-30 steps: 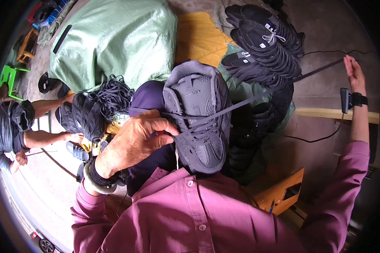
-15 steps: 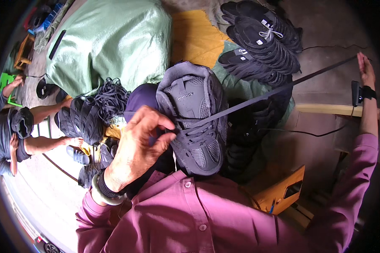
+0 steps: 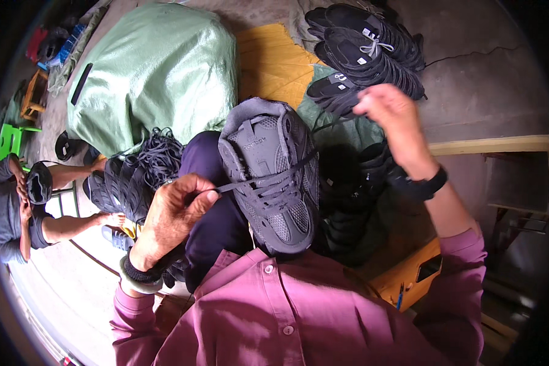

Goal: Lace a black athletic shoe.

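- The lacing looks about half done: crossings fill the lower eyelets of the dark grey shoe (image 3: 273, 177), while the rows near the collar still seem empty.
- The left hand (image 3: 175, 210) pinches one end of the flat lace (image 3: 259, 175); the right hand (image 3: 389, 113), raised beyond the shoe, closes on the other end.
- The shoe rests on the person's lap between the two hands, its sole hidden, with mesh panels and a padded tongue.
- Finished shoes (image 3: 366, 43) lie stacked beyond the right hand.

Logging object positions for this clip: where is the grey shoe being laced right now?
In the head view, the grey shoe sits centre frame on the person's lap, sole down, between the left hand and the right hand, with a pile of dark shoes beyond.
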Demonstrator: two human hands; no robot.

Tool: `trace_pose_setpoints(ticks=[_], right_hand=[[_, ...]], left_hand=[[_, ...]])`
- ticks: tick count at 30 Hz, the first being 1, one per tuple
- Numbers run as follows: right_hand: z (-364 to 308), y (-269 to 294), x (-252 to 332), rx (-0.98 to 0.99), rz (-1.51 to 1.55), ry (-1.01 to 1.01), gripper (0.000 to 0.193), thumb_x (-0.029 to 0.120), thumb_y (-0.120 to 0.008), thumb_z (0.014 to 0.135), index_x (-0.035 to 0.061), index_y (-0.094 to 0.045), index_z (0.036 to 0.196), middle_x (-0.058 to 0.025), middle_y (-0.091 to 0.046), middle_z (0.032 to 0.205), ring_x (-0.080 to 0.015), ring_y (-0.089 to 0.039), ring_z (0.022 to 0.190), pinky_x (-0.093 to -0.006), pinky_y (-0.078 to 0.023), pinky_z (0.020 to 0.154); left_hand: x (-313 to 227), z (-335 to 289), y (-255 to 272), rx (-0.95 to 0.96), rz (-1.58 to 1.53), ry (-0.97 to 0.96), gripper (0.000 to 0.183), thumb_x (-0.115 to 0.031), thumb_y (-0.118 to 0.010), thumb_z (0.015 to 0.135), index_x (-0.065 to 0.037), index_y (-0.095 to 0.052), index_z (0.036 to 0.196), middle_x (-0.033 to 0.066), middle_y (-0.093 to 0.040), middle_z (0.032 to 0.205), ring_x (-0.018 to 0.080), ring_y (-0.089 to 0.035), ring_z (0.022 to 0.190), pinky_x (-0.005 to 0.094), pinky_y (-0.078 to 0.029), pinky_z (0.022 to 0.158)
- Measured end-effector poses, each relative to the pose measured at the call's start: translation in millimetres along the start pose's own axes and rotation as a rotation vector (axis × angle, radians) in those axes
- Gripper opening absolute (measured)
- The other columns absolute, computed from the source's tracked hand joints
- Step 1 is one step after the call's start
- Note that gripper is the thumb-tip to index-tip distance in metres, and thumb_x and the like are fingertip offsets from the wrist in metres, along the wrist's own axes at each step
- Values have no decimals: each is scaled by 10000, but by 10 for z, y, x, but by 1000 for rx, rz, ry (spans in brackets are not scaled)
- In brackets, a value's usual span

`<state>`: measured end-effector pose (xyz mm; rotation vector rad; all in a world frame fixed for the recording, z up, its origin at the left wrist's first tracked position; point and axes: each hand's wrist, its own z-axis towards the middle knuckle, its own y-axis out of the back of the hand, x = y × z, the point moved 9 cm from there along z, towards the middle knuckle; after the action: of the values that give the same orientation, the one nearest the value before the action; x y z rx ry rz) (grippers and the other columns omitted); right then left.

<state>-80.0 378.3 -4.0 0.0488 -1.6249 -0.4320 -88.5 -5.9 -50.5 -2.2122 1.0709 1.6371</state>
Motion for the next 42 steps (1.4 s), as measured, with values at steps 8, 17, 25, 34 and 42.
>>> trace_pose_setpoints(ticks=[8, 17, 25, 34, 42], right_hand=[[-488, -1119, 337, 405, -165, 73, 118, 120, -648, 978, 6, -675, 988, -67, -658, 818, -152, -631, 744, -325, -514, 708], [-576, -997, 395, 468, -355, 61, 99, 96, -713, 939, 2, -704, 908, -48, -632, 857, -151, -614, 810, -311, -492, 735], [-548, -994, 398, 371, -390, 133, 70, 57, -744, 897, 13, -692, 880, -34, -615, 826, -129, -596, 738, -293, -473, 669], [-590, -1030, 529, 264, -460, 359, 132, -16, -733, 798, 33, -615, 829, -72, -594, 781, -225, -610, 704, -343, -480, 627], [-629, -1097, 544, 279, -415, 363, 126, 30, -686, 829, 48, -562, 825, -105, -582, 796, -307, -626, 713, -406, -501, 651]], left_hand=[[414, -191, 290, -29, 281, 170, 174, -116, -713, 948, 2, -682, 1072, 80, -686, 854, 127, -633, 741, 281, -497, 659], [111, -104, 265, -141, 229, -86, 311, -36, -833, 824, -21, -686, 1098, 46, -690, 954, 116, -630, 756, 262, -499, 686], [147, -240, 360, -77, 52, -193, 176, -50, -827, 862, -21, -727, 1004, 18, -694, 902, 86, -630, 784, 236, -513, 714], [603, -278, 550, -22, 207, 46, 276, -274, -749, 960, -27, -742, 1084, 42, -686, 870, 142, -602, 732, 281, -480, 699], [-577, 49, 224, -238, 430, -383, 151, 31, -731, 877, -33, -728, 1014, 95, -686, 940, 233, -682, 846, 338, -548, 788]])
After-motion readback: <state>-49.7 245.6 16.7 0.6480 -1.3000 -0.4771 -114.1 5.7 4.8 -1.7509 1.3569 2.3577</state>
